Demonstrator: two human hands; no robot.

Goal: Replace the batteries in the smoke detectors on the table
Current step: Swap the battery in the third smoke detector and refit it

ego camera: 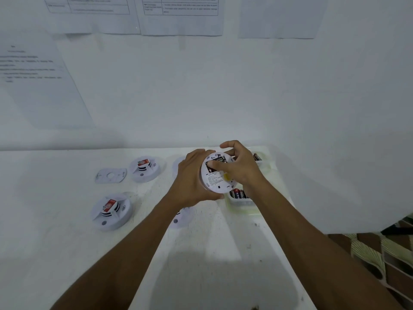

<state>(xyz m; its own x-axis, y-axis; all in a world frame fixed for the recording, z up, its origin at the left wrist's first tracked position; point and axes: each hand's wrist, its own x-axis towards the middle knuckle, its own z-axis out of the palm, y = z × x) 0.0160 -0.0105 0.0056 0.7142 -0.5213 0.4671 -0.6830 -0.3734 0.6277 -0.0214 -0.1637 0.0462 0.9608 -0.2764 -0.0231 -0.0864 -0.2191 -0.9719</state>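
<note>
My left hand (190,177) grips a round white smoke detector (215,178) from its left side, back face up and lifted above the table. Dark batteries (214,163) lie in its open compartment. My right hand (240,166) rests on the detector's right part, thumb pressing on the batteries, fingers curled over the far rim. Two more detectors (144,168) (111,211) with red stickers sit on the table at the left. Another detector (182,217) shows partly under my left forearm.
A loose white mounting plate (111,174) lies left of the far detector. A small white tray (242,201) holding batteries (238,193) sits just below my hands; a second tray with batteries (257,157) stands behind my right hand. Wall with paper sheets (181,14) close behind. Table edge (312,253) at right.
</note>
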